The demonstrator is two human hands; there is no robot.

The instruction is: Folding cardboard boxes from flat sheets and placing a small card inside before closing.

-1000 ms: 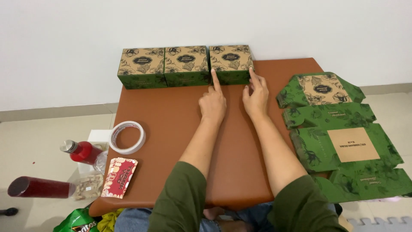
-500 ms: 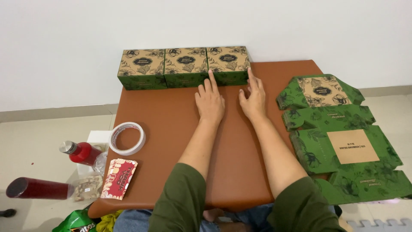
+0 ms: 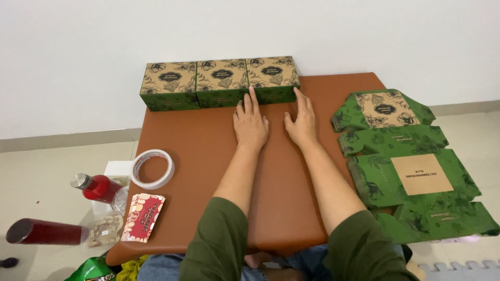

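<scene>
Three assembled green and tan floral boxes stand in a row at the far edge of the brown table (image 3: 198, 140): left box (image 3: 169, 85), middle box (image 3: 223, 81), right box (image 3: 272, 78). My left hand (image 3: 250, 122) lies flat, palm down, its fingertips touching the front of the right box near the seam with the middle box. My right hand (image 3: 300, 119) lies flat too, its fingertips by that box's right front corner. Both hands hold nothing.
A stack of flat, unfolded green boxes (image 3: 411, 161) covers the table's right side and overhangs it. A tape roll (image 3: 152, 168) and a red patterned packet (image 3: 143, 210) lie at the left edge. Red bottles (image 3: 96, 186) (image 3: 44, 231) and small packets sit on the floor.
Both hands have slid back a little from the right box toward me and now rest flatter on the table. The boxes stay in their row.
</scene>
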